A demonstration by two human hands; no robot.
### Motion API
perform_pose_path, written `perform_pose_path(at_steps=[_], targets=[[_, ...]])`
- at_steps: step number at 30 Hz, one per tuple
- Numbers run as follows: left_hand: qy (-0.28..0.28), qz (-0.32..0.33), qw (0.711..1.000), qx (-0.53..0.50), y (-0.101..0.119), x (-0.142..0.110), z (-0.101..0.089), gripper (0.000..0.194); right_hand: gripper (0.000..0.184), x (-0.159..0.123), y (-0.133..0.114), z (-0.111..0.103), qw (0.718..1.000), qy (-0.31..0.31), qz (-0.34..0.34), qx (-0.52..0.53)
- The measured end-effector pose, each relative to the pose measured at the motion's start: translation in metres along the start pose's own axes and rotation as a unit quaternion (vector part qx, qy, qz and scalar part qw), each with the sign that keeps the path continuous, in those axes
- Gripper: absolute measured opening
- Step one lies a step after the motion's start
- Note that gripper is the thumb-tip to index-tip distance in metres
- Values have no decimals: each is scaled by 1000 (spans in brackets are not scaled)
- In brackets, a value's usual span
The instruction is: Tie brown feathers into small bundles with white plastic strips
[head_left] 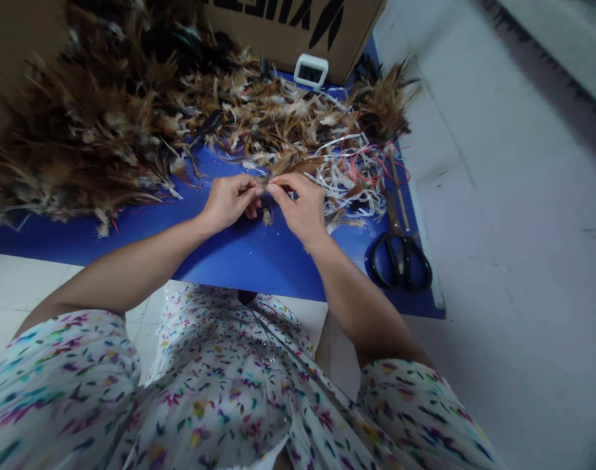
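Note:
My left hand and my right hand meet over the blue table, fingertips almost touching. Each is closed in a pinch on a small brown feather, mostly covered by the fingers. A tiny feather tuft lies just below the fingertips. Beyond the hands spreads a layer of loose brown feathers. Beside my right hand is a tangle of white and pink strips.
Feather bunches are heaped on the left, and another bunch stands at back right. Black-handled scissors lie near the table's right edge. A small white digital clock stands before a cardboard box.

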State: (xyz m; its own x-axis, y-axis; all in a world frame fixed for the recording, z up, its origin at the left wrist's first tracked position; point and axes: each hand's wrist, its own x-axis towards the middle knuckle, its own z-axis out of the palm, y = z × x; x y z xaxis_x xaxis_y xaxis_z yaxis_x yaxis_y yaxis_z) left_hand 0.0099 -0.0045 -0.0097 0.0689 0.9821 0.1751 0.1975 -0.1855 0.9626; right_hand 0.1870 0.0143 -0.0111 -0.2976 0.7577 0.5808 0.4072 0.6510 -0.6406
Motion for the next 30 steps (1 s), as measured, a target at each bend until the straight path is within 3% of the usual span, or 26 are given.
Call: perform_pose_path(at_steps=[5,9,15,18,24,30], targets=[[79,-17,994,-71,1,12,-15,36,21,1,7,-1,1000,5,4,-23],[131,1,986,-108,-2,22,-32,34,27,0,7,2,989,-71,-15,-127],[141,1,984,-107,-7,26,-37,34,32,1,-2,5,957,-174,32,-230],[131,-7,985,-110,-5,25,-34,34,35,1,0,7,950,-195,38,-242],[138,-37,979,-143,3,22,-30,31,37,4,8,13,964,-174,34,-200],[134,-54,977,-157,3,21,-32,32,35,5,18,12,990,-73,14,-117]])
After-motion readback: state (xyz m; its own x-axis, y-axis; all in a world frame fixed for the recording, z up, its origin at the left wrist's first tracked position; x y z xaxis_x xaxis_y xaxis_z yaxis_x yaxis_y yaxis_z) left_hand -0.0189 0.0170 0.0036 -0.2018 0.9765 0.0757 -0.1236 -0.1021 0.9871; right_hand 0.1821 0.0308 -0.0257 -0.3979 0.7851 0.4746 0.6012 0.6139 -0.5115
